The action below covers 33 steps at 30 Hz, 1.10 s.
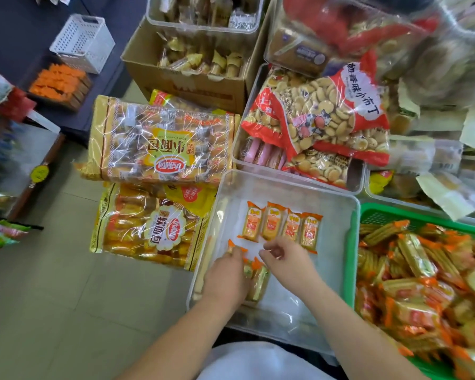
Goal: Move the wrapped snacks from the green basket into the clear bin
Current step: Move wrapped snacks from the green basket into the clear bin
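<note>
The clear bin (335, 272) lies on the floor in front of me. Several orange-wrapped snacks (281, 226) lie side by side in a row at its far end. My left hand (226, 278) is inside the bin near its left wall, fingers down on a few more wrapped snacks (258, 281) that stand on edge beneath it. My right hand (284, 256) hovers just right of it with loosely curled fingers and nothing visible in it. The green basket (379, 212) stands to the right, heaped with the same wrapped snacks (422, 283).
Two big yellow bread bags (159, 144) lie left of the bin. Behind it a clear tub (239, 149) holds a red biscuit bag (321, 119). A cardboard box (203, 86), a white basket (83, 42) and shelves at the left edge surround the spot.
</note>
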Tool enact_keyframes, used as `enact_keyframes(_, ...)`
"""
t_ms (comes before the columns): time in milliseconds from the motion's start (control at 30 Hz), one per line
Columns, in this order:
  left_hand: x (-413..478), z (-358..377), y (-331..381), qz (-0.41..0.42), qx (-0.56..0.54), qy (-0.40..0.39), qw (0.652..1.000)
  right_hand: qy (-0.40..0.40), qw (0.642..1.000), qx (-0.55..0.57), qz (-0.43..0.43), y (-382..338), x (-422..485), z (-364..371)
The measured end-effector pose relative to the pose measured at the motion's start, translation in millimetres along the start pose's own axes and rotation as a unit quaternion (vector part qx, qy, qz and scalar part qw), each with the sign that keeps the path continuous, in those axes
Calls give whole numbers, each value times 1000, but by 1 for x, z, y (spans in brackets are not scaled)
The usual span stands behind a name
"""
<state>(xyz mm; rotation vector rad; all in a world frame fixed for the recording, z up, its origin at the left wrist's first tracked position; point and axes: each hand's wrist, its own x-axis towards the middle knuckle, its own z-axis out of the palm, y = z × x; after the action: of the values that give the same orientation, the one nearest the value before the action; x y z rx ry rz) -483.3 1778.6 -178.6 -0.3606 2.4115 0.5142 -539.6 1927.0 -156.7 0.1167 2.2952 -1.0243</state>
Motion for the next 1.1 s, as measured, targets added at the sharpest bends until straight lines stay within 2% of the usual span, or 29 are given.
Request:
enact_keyframes(133, -5, -2, 15, 8, 34, 0, 999, 25, 991, 127, 32, 21, -39, 3)
enact_keyframes(200, -11, -7, 21, 18, -10, 23, 1000, 36, 986, 162, 33, 24, -54, -1)
enact_keyframes(267, -22, -16, 23, 36, -110, 61, 991, 57, 982, 179, 28, 27, -68, -6)
enact_keyframes(367, -46, -33, 27, 70, -310, 58, 946, 62, 982, 176, 2, 24, -84, -15)
enact_keyframes(433, -65, -45, 28, 110, -395, 28, 912, 28, 977, 212, -18, 19, -91, -21)
enact_keyframes(567, -99, -67, 28, 159, -474, -21, 866, -63, 937, 339, -52, 4, -110, -34)
enact_keyframes(633, -101, -73, 25, 168, -492, -25, 854, -44, 937, 343, -44, -4, -117, -37)
enact_keyframes(767, -84, -87, 17, 150, -487, 31, 860, 32, 947, 317, -28, -24, -117, -28)
enact_keyframes(900, -56, -110, 3, 171, -474, 33, 863, 34, 940, 339, -27, -49, -105, -13)
enact_keyframes(967, -35, -126, -8, 182, -424, 39, 886, 74, 936, 344, 10, -58, -90, -5)
enact_keyframes(1033, -13, -144, -24, 181, -342, 89, 918, 121, 929, 343, 72, -64, -67, 4)
enact_keyframes(1100, 9, -158, -44, 179, -293, 104, 933, 152, 923, 332, 124, -67, -38, 14)
